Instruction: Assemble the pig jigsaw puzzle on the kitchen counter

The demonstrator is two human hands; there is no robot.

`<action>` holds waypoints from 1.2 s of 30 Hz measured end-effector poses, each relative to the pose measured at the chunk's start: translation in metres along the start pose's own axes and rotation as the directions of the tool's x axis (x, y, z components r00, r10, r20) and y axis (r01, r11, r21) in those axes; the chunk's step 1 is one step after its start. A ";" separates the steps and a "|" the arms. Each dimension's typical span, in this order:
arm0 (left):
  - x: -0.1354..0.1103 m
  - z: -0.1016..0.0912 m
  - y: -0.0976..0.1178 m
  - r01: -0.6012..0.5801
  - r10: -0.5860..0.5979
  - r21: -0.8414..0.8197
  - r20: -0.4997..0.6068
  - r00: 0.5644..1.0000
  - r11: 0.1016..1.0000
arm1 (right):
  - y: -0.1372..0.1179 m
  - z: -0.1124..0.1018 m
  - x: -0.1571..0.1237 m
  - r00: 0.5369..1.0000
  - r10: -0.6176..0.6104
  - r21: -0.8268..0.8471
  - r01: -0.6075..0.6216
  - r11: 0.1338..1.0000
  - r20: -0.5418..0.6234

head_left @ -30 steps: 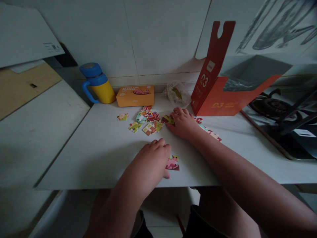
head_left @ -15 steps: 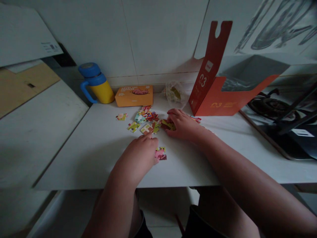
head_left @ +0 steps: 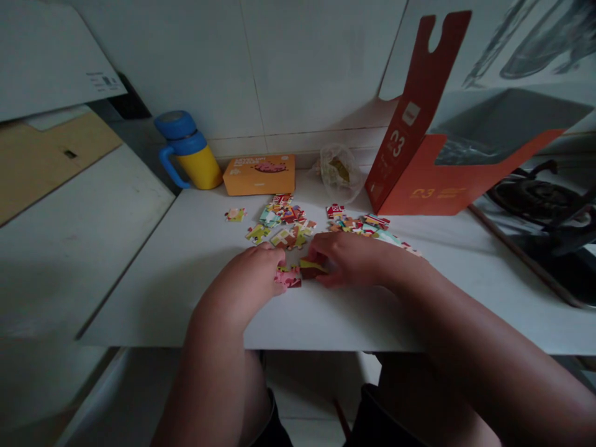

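Near the front of the white table, my left hand (head_left: pixel 254 268) grips a pink jigsaw puzzle piece (head_left: pixel 289 277) between thumb and fingers. Just right of it, my right hand (head_left: pixel 347 257) pinches a brown and yellow-green puzzle piece (head_left: pixel 311 269). The two pieces lie close side by side; whether they touch I cannot tell. Beyond my left hand sits a loose pile of puzzle pieces (head_left: pixel 284 214), with a single piece (head_left: pixel 235 215) apart on the left. More pieces (head_left: pixel 356 222) are spread behind my right hand, which partly hides them.
At the back stand a blue and yellow jug (head_left: pixel 198 162), an orange puzzle box (head_left: pixel 261 176) and a clear plastic bag (head_left: pixel 339 175). A large open red box (head_left: pixel 433 195) rises at the right, beside a black stove (head_left: pixel 549 211). The table's front edge (head_left: pixel 326 349) is close.
My right hand has drawn the brown and yellow-green piece toward me, next to the pink one, uncovering the pieces behind. My left hand has shifted slightly left. The view has tilted a little.
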State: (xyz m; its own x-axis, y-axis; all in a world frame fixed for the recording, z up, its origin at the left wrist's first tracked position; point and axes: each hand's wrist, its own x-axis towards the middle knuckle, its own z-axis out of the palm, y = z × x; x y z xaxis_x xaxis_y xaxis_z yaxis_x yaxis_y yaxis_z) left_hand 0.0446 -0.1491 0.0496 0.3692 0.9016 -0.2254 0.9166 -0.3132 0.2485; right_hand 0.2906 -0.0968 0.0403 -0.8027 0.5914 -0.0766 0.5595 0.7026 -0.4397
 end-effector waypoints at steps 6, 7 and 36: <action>0.003 -0.003 0.003 0.026 -0.026 0.029 0.009 1.000 0.999 | -0.005 0.004 0.001 0.999 -0.044 -0.050 0.046 0.998 0.030; 0.003 -0.003 0.003 0.026 -0.026 0.036 0.013 1.000 0.999 | -0.006 0.005 0.001 0.999 -0.035 -0.058 0.037 0.998 0.037; -0.008 0.012 0.040 -0.117 0.117 0.006 -0.004 0.993 0.993 | 0.050 -0.031 -0.012 0.631 0.600 -0.191 -0.750 0.633 -0.492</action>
State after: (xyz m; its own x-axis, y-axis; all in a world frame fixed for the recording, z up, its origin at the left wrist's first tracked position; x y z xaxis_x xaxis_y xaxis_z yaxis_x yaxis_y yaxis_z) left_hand 0.0796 -0.1726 0.0501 0.4729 0.8602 -0.1909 0.8681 -0.4179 0.2678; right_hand 0.3346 -0.0564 0.0474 -0.0698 0.9893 0.1280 0.9958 0.0767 -0.0499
